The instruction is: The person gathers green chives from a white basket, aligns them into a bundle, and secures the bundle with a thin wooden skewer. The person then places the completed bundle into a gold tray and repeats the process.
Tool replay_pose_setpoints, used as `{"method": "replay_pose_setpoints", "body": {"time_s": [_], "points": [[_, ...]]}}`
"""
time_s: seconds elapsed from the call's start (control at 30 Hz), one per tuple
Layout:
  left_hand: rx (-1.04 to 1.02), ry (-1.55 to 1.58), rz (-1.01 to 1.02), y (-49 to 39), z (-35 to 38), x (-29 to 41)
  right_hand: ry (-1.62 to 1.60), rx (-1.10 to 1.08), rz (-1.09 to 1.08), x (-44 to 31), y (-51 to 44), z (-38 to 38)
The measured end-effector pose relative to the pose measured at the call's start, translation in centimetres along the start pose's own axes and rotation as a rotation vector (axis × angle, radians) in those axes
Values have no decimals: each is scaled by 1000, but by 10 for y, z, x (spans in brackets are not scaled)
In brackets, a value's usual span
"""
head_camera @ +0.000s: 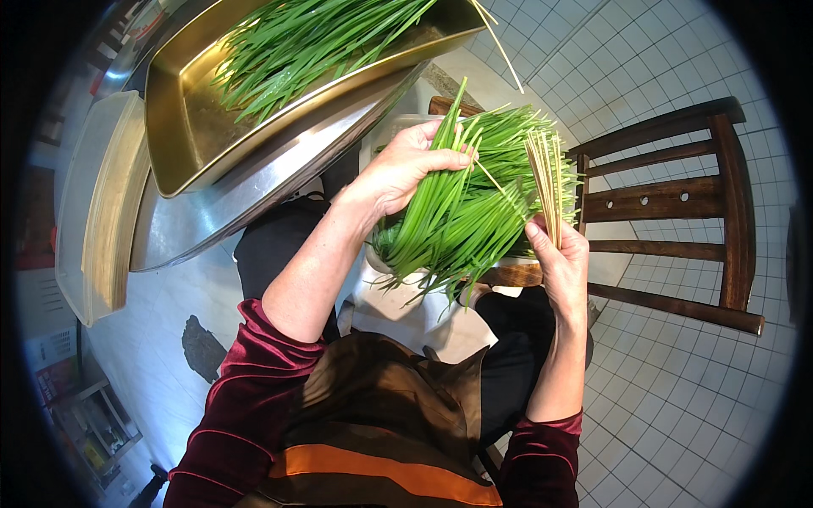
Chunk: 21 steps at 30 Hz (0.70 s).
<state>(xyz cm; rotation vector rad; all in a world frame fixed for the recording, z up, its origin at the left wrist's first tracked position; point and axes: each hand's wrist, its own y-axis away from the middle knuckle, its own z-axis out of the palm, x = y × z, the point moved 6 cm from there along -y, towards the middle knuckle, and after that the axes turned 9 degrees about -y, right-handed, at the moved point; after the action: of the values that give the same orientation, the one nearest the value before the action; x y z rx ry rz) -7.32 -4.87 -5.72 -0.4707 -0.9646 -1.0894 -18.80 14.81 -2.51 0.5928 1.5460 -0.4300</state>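
Note:
Between thumb and fingers, my left hand grips a small bunch of green garlic chives, its cut ends pointing up. My right hand holds a bundle of thin bamboo skewers upright at its lower end. One skewer slants near the left thumb; whether it pierces the chives cannot be told. Beneath and between both hands lies a large pile of chives, in a pale container mostly hidden under them. More chives lie in a gold-coloured metal tray at upper left.
The tray stands on a round metal surface. Beside it, a clear plastic box holds many skewers. A dark wooden chair stands at right on the tiled floor. Thin sticks jut past the tray's right end.

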Motion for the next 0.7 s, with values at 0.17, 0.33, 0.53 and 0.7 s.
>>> {"method": "replay_pose_setpoints", "body": {"time_s": [0.17, 0.33, 0.53, 0.7], "points": [[-12, -18, -37, 1, -1, -1, -23, 8, -27, 0, 0, 1], [-37, -52, -56, 3, 0, 1, -35, -3, -27, -1, 0, -1], [-71, -67, -74, 7, 5, 7, -54, -16, -7, 0, 0, -1], [-141, -75, -22, 11, 15, 16, -107, 6, 37, -3, 1, 0]]}}
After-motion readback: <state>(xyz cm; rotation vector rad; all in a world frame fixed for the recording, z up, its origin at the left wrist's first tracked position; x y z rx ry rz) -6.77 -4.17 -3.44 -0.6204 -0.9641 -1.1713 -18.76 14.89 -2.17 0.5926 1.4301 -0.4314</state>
